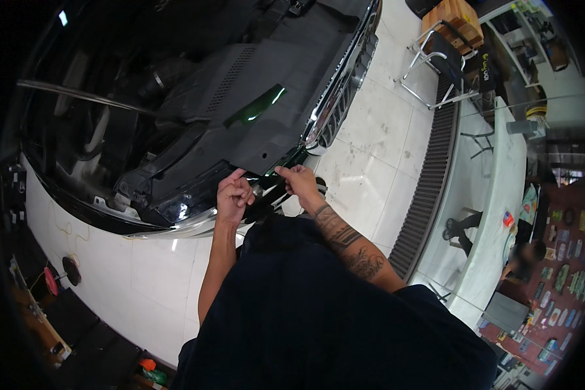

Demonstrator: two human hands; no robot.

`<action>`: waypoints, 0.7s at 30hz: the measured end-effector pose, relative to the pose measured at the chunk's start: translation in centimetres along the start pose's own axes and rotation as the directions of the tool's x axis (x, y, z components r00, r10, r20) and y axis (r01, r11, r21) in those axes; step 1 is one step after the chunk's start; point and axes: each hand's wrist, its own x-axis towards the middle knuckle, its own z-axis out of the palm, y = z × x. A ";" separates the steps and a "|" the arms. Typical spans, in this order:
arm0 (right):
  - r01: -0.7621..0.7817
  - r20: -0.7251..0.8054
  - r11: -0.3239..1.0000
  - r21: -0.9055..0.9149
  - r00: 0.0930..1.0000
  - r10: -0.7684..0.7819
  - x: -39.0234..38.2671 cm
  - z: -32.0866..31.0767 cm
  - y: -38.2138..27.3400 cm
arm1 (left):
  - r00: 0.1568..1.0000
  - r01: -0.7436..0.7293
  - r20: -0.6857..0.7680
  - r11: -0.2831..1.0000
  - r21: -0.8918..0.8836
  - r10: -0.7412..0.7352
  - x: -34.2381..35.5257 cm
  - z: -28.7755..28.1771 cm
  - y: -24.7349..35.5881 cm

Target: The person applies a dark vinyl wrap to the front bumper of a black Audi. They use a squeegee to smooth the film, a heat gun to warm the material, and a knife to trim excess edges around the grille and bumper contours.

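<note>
Left hand (234,197): frame centre, curled shut on the black panel (266,136) edge.
Right hand (299,180): pinching that edge (chrome grille (340,84) above right).

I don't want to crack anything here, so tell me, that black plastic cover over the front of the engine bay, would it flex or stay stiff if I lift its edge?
The black plastic cover is a broad, thin-looking sheet, so it would probably flex and feel light. Both hands, left hand and right hand, pinch at its front edge by the chrome grille; that edge may be brittle at any clips, which are hidden.
</note>
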 end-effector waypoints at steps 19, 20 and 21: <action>0.838 0.622 0.293 -0.460 0.540 -0.568 4.3 -7.6 -7.6 | 0.824 0.317 -0.549 0.917 0.243 -0.140 -2.9 6.6 -6.3; 0.913 0.710 0.141 -0.383 0.389 -0.587 4.2 -7.4 -8.3 | 0.811 0.216 -0.577 0.966 0.139 -0.098 -2.2 7.5 -8.4; 0.930 0.769 0.075 -0.359 0.341 -0.541 4.2 -7.6 -8.6 | 0.795 0.106 -0.604 0.993 0.041 -0.060 -1.2 8.3 -10.3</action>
